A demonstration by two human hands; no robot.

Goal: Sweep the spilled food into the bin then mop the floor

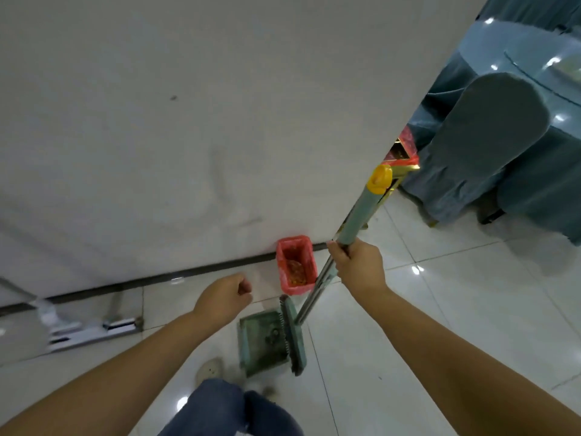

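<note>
My right hand (358, 265) grips a green handle with a yellow cap (366, 209); its metal rod runs down to a green dustpan (267, 341) standing on the white tiles. Just beyond the dustpan, against the wall, stands a small bin lined with a red bag (295, 264), holding orange food scraps. My left hand (224, 297) hovers left of the bin with its fingers curled and nothing in it. A flat mop (91, 330) lies on the floor by the wall at the left.
A white wall (188, 121) fills the upper left and ends at a corner on the right. Past that corner stand a table and chairs in blue-grey covers (490, 136). A floor socket plate (210, 369) sits near my knee.
</note>
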